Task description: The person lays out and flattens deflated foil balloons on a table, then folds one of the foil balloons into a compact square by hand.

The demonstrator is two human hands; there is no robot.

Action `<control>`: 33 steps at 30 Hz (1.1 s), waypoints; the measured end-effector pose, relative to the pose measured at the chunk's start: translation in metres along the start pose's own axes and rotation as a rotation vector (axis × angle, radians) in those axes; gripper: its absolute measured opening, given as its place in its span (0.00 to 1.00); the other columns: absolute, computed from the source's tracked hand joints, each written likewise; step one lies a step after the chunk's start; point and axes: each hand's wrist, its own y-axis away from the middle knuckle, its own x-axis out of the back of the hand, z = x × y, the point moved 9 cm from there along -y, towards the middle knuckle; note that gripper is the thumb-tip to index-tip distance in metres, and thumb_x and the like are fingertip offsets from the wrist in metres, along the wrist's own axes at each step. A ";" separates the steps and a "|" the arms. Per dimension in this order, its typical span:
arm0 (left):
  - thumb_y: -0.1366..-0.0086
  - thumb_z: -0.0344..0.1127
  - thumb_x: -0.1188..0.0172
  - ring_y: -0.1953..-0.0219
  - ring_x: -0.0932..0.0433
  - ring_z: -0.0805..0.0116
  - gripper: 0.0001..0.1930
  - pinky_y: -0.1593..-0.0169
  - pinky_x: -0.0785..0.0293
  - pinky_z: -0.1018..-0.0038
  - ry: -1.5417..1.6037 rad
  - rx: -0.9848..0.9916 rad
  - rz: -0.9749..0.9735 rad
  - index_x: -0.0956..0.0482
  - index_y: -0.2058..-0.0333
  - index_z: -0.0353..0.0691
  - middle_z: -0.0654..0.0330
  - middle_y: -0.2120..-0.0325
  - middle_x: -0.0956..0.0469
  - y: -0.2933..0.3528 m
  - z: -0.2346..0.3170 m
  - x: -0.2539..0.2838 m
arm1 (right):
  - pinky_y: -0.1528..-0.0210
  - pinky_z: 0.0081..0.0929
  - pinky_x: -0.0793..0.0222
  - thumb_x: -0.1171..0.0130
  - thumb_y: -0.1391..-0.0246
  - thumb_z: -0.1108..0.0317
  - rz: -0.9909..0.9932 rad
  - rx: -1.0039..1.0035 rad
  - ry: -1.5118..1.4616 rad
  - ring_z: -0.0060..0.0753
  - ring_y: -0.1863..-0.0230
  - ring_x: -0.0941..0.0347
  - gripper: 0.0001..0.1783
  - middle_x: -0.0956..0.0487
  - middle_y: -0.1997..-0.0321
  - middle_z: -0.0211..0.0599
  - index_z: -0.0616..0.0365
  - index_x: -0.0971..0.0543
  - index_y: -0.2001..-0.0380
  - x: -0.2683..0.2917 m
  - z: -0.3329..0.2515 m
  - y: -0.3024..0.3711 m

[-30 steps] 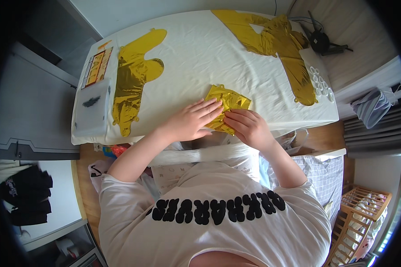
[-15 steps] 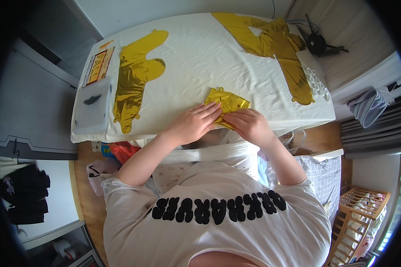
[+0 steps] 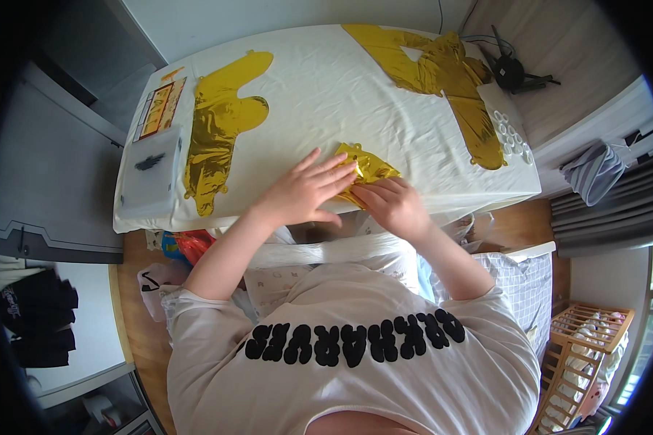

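Note:
A folded gold foil balloon [image 3: 374, 167] lies at the near edge of the white-covered table. My left hand [image 3: 297, 192] is over its left side with the fingers spread, and the fingertips reach the foil. At the balloon's near side my right hand [image 3: 395, 210] has its fingers bent together on the foil. Part of the balloon is hidden under both hands. To the left lies a flat gold foil balloon [image 3: 218, 127] with a rounded bulge. Another gold foil balloon [image 3: 468, 105], with a hole through it, stretches across the far right.
At the table's left are a clear plastic box [image 3: 149, 181] and a printed card [image 3: 161, 109]. White rings [image 3: 511, 138] and a black stand-like device [image 3: 510, 71] sit at the right. A grey-striped cloth item [image 3: 593, 174] hangs beyond the right edge.
My left hand has lifted slightly and shifted left, its fingers now spread apart. My right hand has moved a little left and nearer, still on the foil.

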 end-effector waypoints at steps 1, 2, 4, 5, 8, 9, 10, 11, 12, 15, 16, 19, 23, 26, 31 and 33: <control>0.33 0.70 0.48 0.27 0.36 0.59 0.40 0.26 0.46 0.44 0.024 -0.032 0.014 0.27 0.34 0.47 0.62 0.30 0.32 -0.001 -0.003 0.013 | 0.55 0.32 0.23 0.35 0.51 0.68 0.004 0.002 0.004 0.33 0.62 0.19 0.15 0.14 0.63 0.29 0.54 0.16 0.57 -0.004 -0.007 -0.003; 0.34 0.76 0.54 0.28 0.35 0.59 0.45 0.26 0.48 0.42 0.109 0.005 0.072 0.30 0.31 0.46 0.61 0.30 0.31 -0.002 -0.014 0.026 | 0.54 0.32 0.24 0.36 0.50 0.68 0.033 -0.075 0.021 0.33 0.60 0.19 0.15 0.14 0.60 0.29 0.55 0.17 0.56 -0.007 -0.007 -0.008; 0.27 0.64 0.50 0.29 0.33 0.56 0.36 0.26 0.46 0.44 0.511 0.211 0.138 0.29 0.32 0.44 0.59 0.33 0.28 0.000 -0.048 0.038 | 0.50 0.34 0.25 0.37 0.48 0.68 0.001 -0.229 0.042 0.34 0.54 0.19 0.15 0.14 0.55 0.31 0.55 0.19 0.55 -0.023 -0.007 -0.018; 0.24 0.48 0.47 0.31 0.30 0.54 0.26 0.26 0.44 0.46 0.672 0.315 0.170 0.28 0.33 0.42 0.56 0.36 0.25 -0.003 -0.057 0.039 | 0.50 0.34 0.25 0.37 0.48 0.68 0.002 -0.233 0.040 0.34 0.54 0.19 0.15 0.14 0.55 0.31 0.55 0.19 0.55 -0.031 -0.010 -0.024; 0.25 0.37 0.47 0.29 0.33 0.53 0.23 0.26 0.43 0.51 0.458 0.360 0.065 0.29 0.33 0.41 0.55 0.34 0.28 -0.015 -0.066 0.025 | 0.50 0.35 0.24 0.33 0.51 0.68 0.046 -0.338 0.050 0.34 0.51 0.19 0.15 0.14 0.53 0.31 0.54 0.17 0.57 -0.042 -0.014 -0.034; 0.25 0.37 0.47 0.29 0.33 0.53 0.23 0.26 0.43 0.51 0.456 0.364 0.061 0.29 0.33 0.41 0.55 0.34 0.28 -0.017 -0.064 0.020 | 0.49 0.35 0.24 0.32 0.51 0.66 0.049 -0.342 0.054 0.35 0.50 0.20 0.16 0.15 0.52 0.32 0.55 0.18 0.57 -0.044 -0.017 -0.035; 0.24 0.37 0.48 0.28 0.36 0.54 0.24 0.25 0.44 0.52 0.260 0.282 0.013 0.30 0.33 0.41 0.55 0.32 0.30 -0.021 -0.054 0.014 | 0.48 0.35 0.25 0.31 0.50 0.65 0.052 -0.346 0.058 0.36 0.48 0.20 0.16 0.15 0.50 0.33 0.55 0.18 0.57 -0.045 -0.019 -0.035; 0.24 0.37 0.48 0.27 0.39 0.54 0.24 0.25 0.45 0.52 0.064 0.199 -0.034 0.30 0.32 0.40 0.56 0.31 0.32 -0.023 -0.046 0.007 | 0.48 0.35 0.25 0.31 0.50 0.65 0.054 -0.346 0.053 0.36 0.48 0.20 0.16 0.15 0.50 0.33 0.55 0.18 0.57 -0.043 -0.021 -0.035; 0.24 0.36 0.50 0.24 0.45 0.55 0.27 0.23 0.48 0.54 0.054 0.202 -0.180 0.36 0.29 0.39 0.56 0.27 0.39 -0.019 -0.045 -0.011 | 0.46 0.36 0.25 0.29 0.50 0.62 0.018 -0.359 0.000 0.37 0.47 0.21 0.19 0.15 0.49 0.33 0.55 0.18 0.56 -0.041 -0.021 -0.035; 0.24 0.37 0.50 0.23 0.48 0.55 0.31 0.22 0.52 0.53 0.259 0.217 -0.123 0.42 0.26 0.40 0.54 0.25 0.43 -0.007 -0.052 -0.026 | 0.45 0.37 0.25 0.28 0.49 0.59 0.017 -0.356 -0.113 0.41 0.47 0.21 0.23 0.16 0.47 0.35 0.57 0.19 0.53 -0.033 -0.020 -0.032; 0.24 0.37 0.50 0.23 0.48 0.55 0.31 0.22 0.52 0.53 0.258 0.217 -0.123 0.42 0.26 0.40 0.54 0.25 0.43 -0.004 -0.054 -0.029 | 0.45 0.38 0.25 0.27 0.48 0.57 0.052 -0.340 -0.171 0.42 0.48 0.20 0.25 0.16 0.46 0.36 0.59 0.19 0.51 -0.027 -0.019 -0.032; 0.26 0.38 0.48 0.22 0.51 0.56 0.34 0.22 0.55 0.54 0.290 0.215 -0.133 0.47 0.25 0.40 0.53 0.24 0.46 -0.002 -0.053 -0.032 | 0.47 0.40 0.24 0.29 0.44 0.60 -0.008 -0.478 -0.513 0.46 0.52 0.19 0.23 0.16 0.46 0.40 0.62 0.19 0.50 -0.030 0.001 -0.029; 0.29 0.40 0.46 0.22 0.49 0.55 0.37 0.21 0.54 0.55 0.259 0.254 -0.174 0.47 0.26 0.37 0.50 0.25 0.45 -0.003 -0.052 -0.030 | 0.48 0.41 0.25 0.34 0.41 0.68 -0.063 -0.898 -0.806 0.49 0.54 0.19 0.16 0.16 0.50 0.42 0.60 0.17 0.51 -0.034 0.051 -0.018; 0.30 0.41 0.42 0.23 0.48 0.56 0.39 0.22 0.53 0.56 0.335 0.273 -0.150 0.47 0.25 0.38 0.50 0.25 0.44 -0.004 -0.056 -0.031 | 0.47 0.42 0.27 0.34 0.42 0.66 0.075 -0.695 -0.068 0.47 0.52 0.22 0.15 0.17 0.54 0.39 0.58 0.16 0.52 -0.011 0.071 -0.026; 0.31 0.42 0.38 0.24 0.44 0.56 0.41 0.22 0.51 0.58 0.350 0.273 -0.106 0.47 0.25 0.40 0.51 0.26 0.43 -0.004 -0.056 -0.031 | 0.47 0.42 0.30 0.34 0.43 0.61 -0.002 -0.821 0.011 0.44 0.50 0.24 0.13 0.17 0.57 0.35 0.52 0.13 0.55 -0.028 0.074 -0.021; 0.32 0.44 0.36 0.24 0.44 0.55 0.42 0.22 0.50 0.58 0.366 0.292 -0.116 0.46 0.25 0.41 0.52 0.26 0.43 -0.004 -0.057 -0.031 | 0.47 0.41 0.30 0.33 0.43 0.60 -0.005 -0.833 0.015 0.43 0.50 0.24 0.13 0.17 0.58 0.33 0.50 0.12 0.57 -0.031 0.075 -0.020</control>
